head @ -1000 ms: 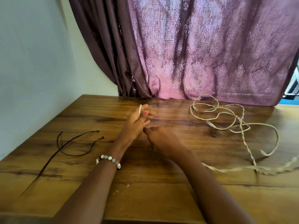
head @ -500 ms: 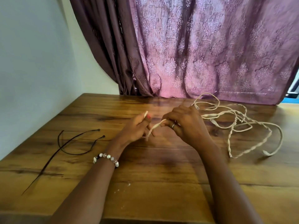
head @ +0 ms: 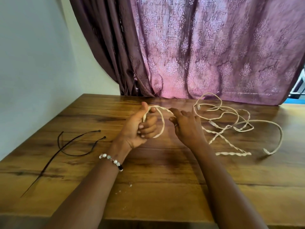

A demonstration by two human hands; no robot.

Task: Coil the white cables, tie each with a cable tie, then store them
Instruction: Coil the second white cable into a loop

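White cables point(head: 231, 124) lie in a loose tangle on the right half of the wooden table point(head: 148, 187), partly twisted together. My left hand point(head: 140, 128) is closed around one end of a white cable, and a first loop point(head: 162, 124) curves from its thumb down to its fingers. My right hand point(head: 186, 128) sits just right of the loop, fingers pinching the same cable where it runs toward the tangle. Black cable ties point(head: 69, 146) lie on the table's left side, apart from both hands.
A purple patterned curtain point(head: 206, 52) hangs behind the table's far edge. A pale wall point(head: 33, 63) runs along the left side. Small white crumbs point(head: 130, 185) dot the wood near the front. The table's front edge is close to me.
A loop has formed in my left hand, which has turned palm-up. My right hand fed cable leftward, and the tangle was dragged and reshaped on the table.
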